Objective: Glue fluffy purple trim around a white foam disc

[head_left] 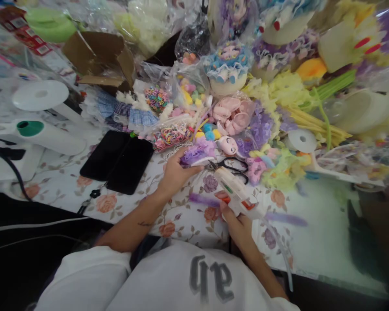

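My left hand [176,170] is closed around a purple ruffled piece [199,151] with a white edge, fingers behind it and thumb along its near side. My right hand [238,224] grips a white hot glue gun [235,190] with orange parts. Its nozzle points up and left, close to the ruffled piece; whether they touch I cannot tell. A long translucent glue stick [280,244] trails from the gun's rear. Black-handled scissors [235,164] lie just beyond the gun. Below it, a fuzzy purple strip [202,199] rests on the cloth. A small doll face [227,145] lies beyond the scissors.
Two black phones [129,166] lie left on the flowered tablecloth [168,211]. A white device with a green opening [30,128] stands far left. Behind are a cardboard box [97,56], bagged hair ties [173,134], pink pieces [233,113] and a ribbon spool [300,140].
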### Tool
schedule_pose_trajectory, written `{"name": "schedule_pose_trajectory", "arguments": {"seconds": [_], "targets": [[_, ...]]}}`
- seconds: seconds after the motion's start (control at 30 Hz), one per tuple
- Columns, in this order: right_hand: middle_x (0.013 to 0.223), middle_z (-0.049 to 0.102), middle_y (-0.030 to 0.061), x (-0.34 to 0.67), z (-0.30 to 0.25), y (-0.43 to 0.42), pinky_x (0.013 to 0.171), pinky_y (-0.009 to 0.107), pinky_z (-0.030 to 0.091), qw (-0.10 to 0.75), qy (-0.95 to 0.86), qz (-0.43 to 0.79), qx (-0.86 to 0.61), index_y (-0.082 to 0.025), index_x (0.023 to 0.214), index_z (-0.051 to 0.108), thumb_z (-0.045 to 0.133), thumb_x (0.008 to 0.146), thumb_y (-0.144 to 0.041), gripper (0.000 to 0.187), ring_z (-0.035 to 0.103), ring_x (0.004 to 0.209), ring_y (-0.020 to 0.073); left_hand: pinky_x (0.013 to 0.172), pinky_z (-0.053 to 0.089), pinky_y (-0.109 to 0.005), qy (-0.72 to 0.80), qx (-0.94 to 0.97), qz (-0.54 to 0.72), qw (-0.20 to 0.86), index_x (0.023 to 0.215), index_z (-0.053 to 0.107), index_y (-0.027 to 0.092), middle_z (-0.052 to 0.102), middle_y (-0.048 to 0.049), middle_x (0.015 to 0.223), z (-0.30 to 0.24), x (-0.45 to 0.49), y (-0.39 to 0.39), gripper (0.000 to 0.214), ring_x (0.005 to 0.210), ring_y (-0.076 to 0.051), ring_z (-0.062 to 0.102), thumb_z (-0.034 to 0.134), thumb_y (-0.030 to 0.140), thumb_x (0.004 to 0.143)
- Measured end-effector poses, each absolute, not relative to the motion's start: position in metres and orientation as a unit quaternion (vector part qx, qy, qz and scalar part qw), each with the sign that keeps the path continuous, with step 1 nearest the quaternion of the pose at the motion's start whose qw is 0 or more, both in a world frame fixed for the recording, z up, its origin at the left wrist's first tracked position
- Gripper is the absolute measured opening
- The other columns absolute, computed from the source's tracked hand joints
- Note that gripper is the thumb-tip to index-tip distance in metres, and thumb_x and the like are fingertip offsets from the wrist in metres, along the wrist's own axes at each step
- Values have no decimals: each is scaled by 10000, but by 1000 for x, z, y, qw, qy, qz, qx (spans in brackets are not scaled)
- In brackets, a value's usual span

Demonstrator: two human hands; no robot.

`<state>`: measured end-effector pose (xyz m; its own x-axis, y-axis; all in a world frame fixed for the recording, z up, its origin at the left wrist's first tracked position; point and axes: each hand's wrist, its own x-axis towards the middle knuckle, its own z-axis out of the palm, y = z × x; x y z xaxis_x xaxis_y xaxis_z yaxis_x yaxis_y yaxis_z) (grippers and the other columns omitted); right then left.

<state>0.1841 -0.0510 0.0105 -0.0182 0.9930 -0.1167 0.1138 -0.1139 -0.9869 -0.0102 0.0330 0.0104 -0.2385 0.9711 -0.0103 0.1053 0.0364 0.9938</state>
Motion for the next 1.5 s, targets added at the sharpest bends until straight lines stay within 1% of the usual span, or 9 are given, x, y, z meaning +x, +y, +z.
{"name": "schedule_pose_trajectory", "arguments": {"seconds": [0.13, 0.23, 0.4, 0.57, 0.73, 0.87, 0.97, 1.17, 1.5], "targets": [[574, 597, -38, 183, 13, -52, 507, 260, 485, 426, -531, 491, -543, -220, 915, 664, 574, 895, -399, 201, 541, 492, 130, 1057, 442, -414, 609, 513, 506, 331, 1084, 681, 168, 690, -94, 1188, 17, -10, 31, 556, 1132, -287, 626, 863, 349, 591], [597, 595, -39, 187, 10, -53, 512, 257, 471, 417, -545, 477, -549, -221, 922, 671, 564, 910, -390, 200, 542, 511, 129, 1068, 437, -413, 613, 517, 512, 308, 1084, 678, 173, 688, -90, 1201, 16, -11, 32, 567, 1153, -291, 618, 862, 363, 582], [623, 602, -37, 191, 5, -53, 554, 263, 468, 403, -564, 476, -542, -217, 906, 671, 573, 918, -361, 175, 544, 543, 129, 1049, 453, -402, 597, 530, 515, 311, 1086, 677, 179, 693, -87, 1189, 13, -13, 33, 527, 1124, -276, 631, 849, 333, 612], [634, 598, -28, 192, 1, -56, 609, 271, 474, 376, -569, 488, -545, -212, 833, 662, 561, 939, -375, 219, 556, 589, 135, 1060, 453, -406, 597, 530, 519, 306, 1073, 683, 194, 693, -74, 1182, 16, -13, 33, 527, 1139, -283, 624, 859, 304, 588], [634, 598, -25, 192, -3, -57, 601, 277, 465, 375, -569, 479, -553, -213, 869, 679, 557, 938, -413, 244, 545, 581, 140, 1043, 467, -388, 600, 528, 510, 318, 1058, 680, 197, 699, -62, 1157, 18, -11, 32, 531, 1118, -278, 629, 863, 356, 585], [628, 582, -29, 192, -4, -56, 612, 274, 460, 367, -571, 487, -550, -209, 823, 654, 540, 951, -413, 267, 544, 587, 133, 1049, 463, -374, 592, 535, 516, 311, 1070, 679, 180, 697, -70, 1172, 17, -11, 32, 519, 1128, -269, 629, 849, 335, 606], [632, 588, -29, 192, -3, -55, 622, 276, 461, 370, -568, 494, -544, -210, 831, 647, 538, 953, -409, 258, 554, 598, 136, 1049, 466, -380, 587, 543, 518, 303, 1071, 684, 172, 696, -78, 1179, 14, -11, 32, 505, 1119, -265, 638, 844, 328, 618], [645, 601, -26, 191, -1, -54, 631, 274, 464, 375, -571, 485, -546, -214, 817, 648, 542, 946, -409, 257, 558, 602, 137, 1012, 506, -406, 575, 561, 528, 274, 1050, 684, 198, 709, -71, 1133, 9, -11, 33, 502, 1072, -267, 662, 856, 387, 618], [625, 574, -26, 191, -2, -56, 614, 270, 464, 372, -570, 487, -547, -216, 770, 612, 525, 948, -404, 273, 538, 589, 135, 975, 527, -393, 558, 574, 544, 253, 1049, 683, 195, 709, -73, 1099, 6, -11, 34, 471, 1052, -259, 670, 846, 364, 641]]}}
